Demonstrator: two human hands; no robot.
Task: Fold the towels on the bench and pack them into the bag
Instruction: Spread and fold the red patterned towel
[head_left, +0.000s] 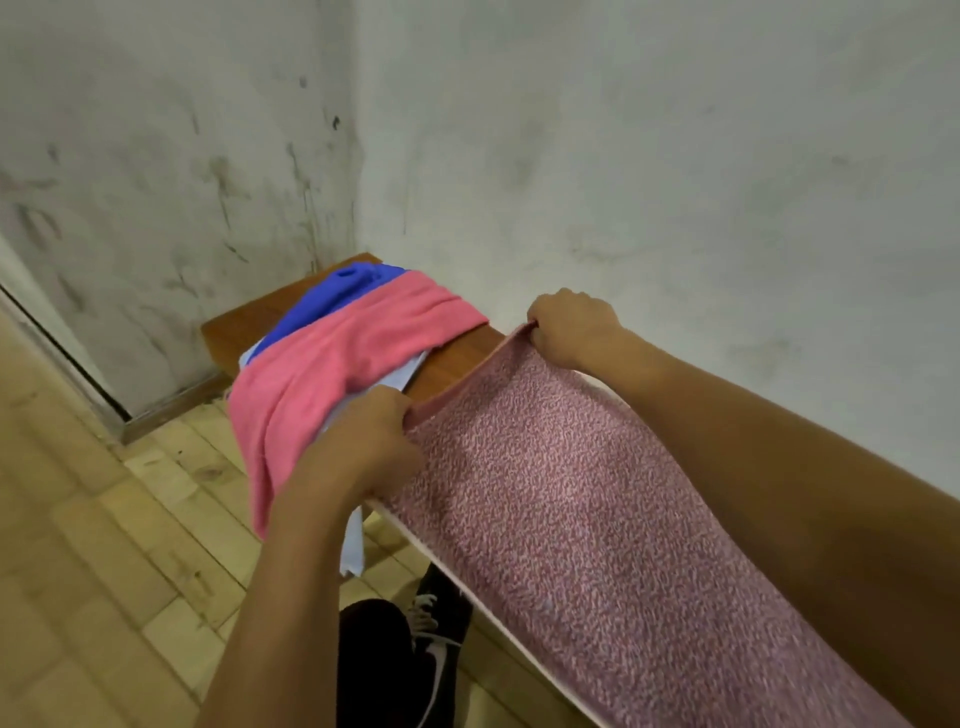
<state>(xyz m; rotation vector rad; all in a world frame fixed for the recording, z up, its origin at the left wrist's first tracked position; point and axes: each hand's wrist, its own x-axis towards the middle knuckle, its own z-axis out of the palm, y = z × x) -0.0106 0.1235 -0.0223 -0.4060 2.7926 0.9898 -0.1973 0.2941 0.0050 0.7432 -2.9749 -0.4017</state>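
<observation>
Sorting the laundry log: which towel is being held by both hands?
The speckled pink towel, spread along the bench; left hand and right hand grip its far corners. The others lie piled, untouched.

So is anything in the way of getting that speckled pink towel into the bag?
Nothing separates the hands from it: the left hand and right hand already grip the far corners of the speckled pink towel. No bag is in view, so that path cannot be judged.
</observation>
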